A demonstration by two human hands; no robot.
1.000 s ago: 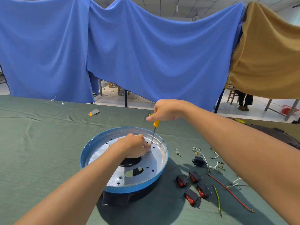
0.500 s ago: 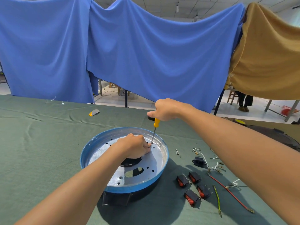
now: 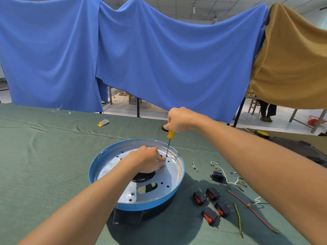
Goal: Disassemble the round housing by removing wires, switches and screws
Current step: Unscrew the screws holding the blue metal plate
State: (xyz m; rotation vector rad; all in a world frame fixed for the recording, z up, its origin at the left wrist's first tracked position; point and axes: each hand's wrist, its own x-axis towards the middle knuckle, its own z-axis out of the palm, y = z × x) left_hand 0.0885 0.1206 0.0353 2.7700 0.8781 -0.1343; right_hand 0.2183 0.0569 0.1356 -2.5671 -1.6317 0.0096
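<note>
**Workshop hall.** A worktable [image 3: 44,156] covered in green cloth fills the lower frame. Blue drapes [image 3: 159,59] and a tan drape [image 3: 292,68] hang as partitions. Beyond them, at centre right, are a tiled floor [image 3: 281,123] and a wooden stool [image 3: 253,105]. A panelled ceiling [image 3: 230,7] runs along the top.

**A:** What is the person wearing?

**B:** Only bare skin shows. The left hand [image 3: 146,160] and the right hand [image 3: 180,120] are both uncovered.

**A:** And the arms?

**B:** They're bare as well. The left forearm [image 3: 99,195] is uncovered all the way to the near left edge. The right forearm [image 3: 256,156] is uncovered out to the right edge.

**A:** What about their shape?

**B:** They're slim at the wrists and look much broader near the camera. The skin is smooth and evenly lit, and the knuckles stand out as low ridges on the backs of both hands.

**A:** Are there sleeves higher up?

**B:** I can't tell, because the upper arms are out of view.
</note>
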